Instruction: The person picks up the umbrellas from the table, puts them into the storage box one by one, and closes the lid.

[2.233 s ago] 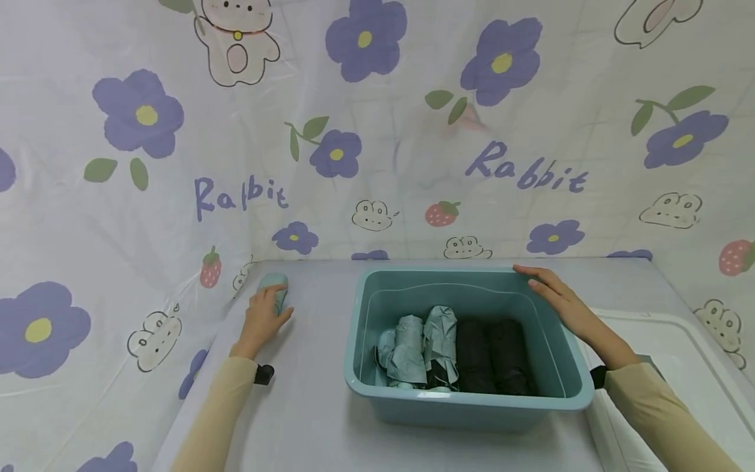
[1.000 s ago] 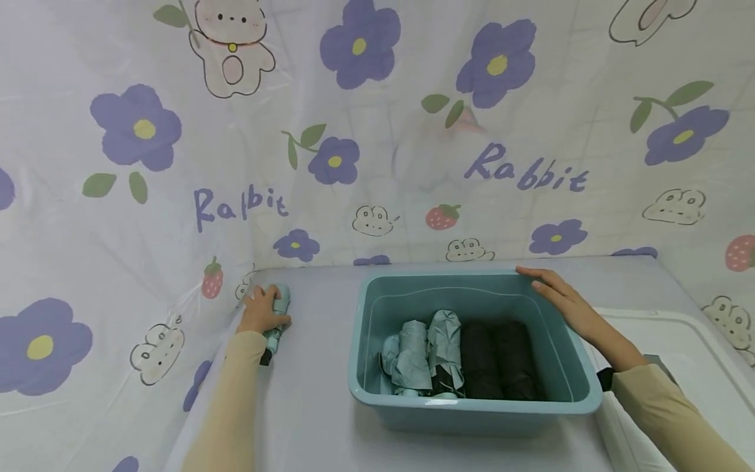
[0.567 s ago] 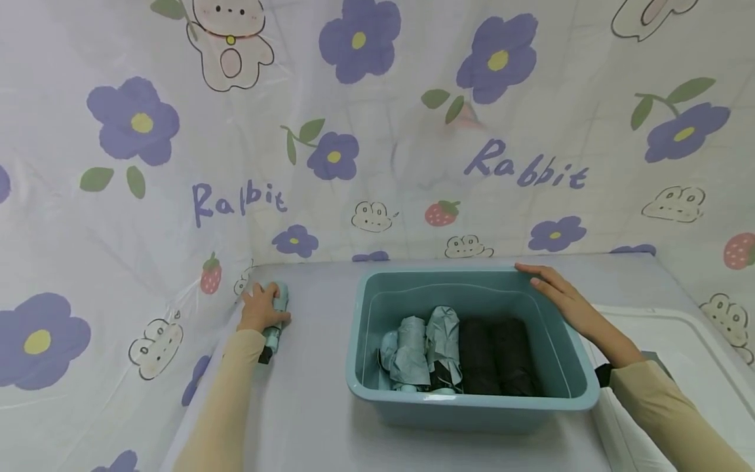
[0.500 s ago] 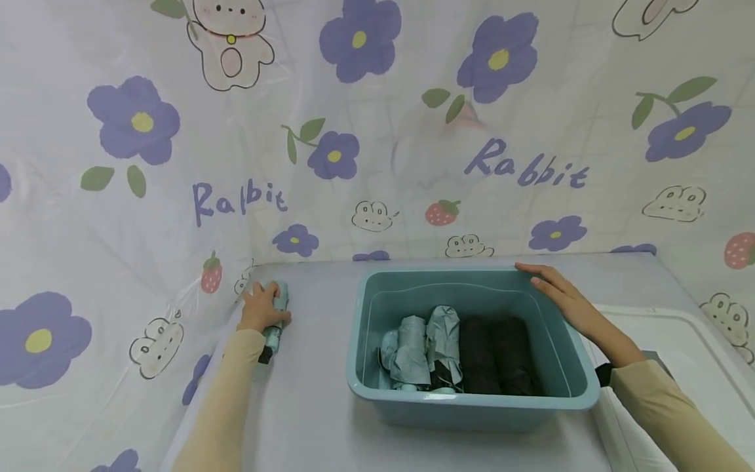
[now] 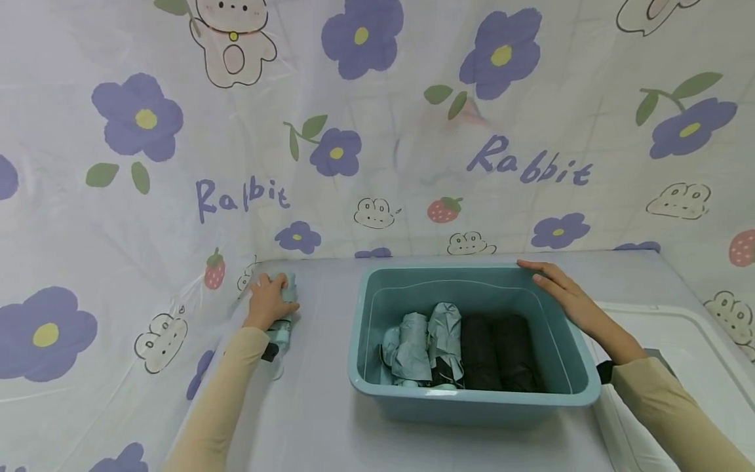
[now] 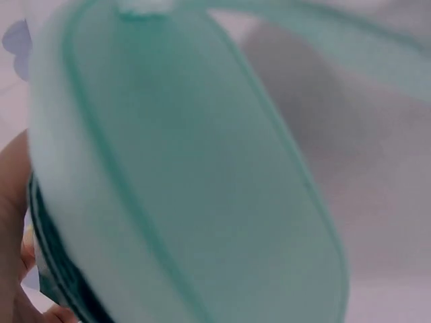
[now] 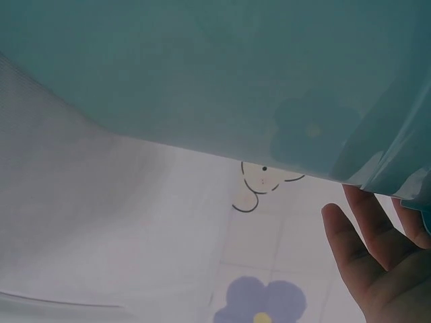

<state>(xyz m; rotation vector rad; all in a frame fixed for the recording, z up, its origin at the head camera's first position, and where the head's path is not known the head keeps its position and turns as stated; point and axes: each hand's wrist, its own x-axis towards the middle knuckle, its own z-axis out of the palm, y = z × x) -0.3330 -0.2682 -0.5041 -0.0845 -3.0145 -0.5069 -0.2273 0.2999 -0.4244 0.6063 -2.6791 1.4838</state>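
Observation:
Near the table's left edge my left hand (image 5: pixel 269 303) grips a folded pale-green umbrella (image 5: pixel 282 334) from above, thumb on its right side. A thin strap loop hangs at the handle end. In the left wrist view the umbrella's handle end (image 6: pixel 202 175) fills most of the picture, blurred, with parts of the fingers behind it at left. My right hand (image 5: pixel 563 295) rests with extended fingers on the far right corner of a teal plastic bin (image 5: pixel 454 410). The right wrist view shows these fingers (image 7: pixel 367 232) against the bin's outer wall (image 7: pixel 202 81).
Inside the bin, light blue-grey folded umbrellas (image 5: pixel 413 347) lie at left, beside black folded ones (image 5: pixel 498 354). Free space shows at the bin's right end. A white lid-like panel (image 5: pixel 666 380) lies right of the bin. A patterned curtain (image 5: pixel 401 131) borders the table.
My left hand first reached over the umbrella, then took hold of it. Since half a second ago it has shifted slightly right with it, and the strap loop shows. The right hand stays at the bin.

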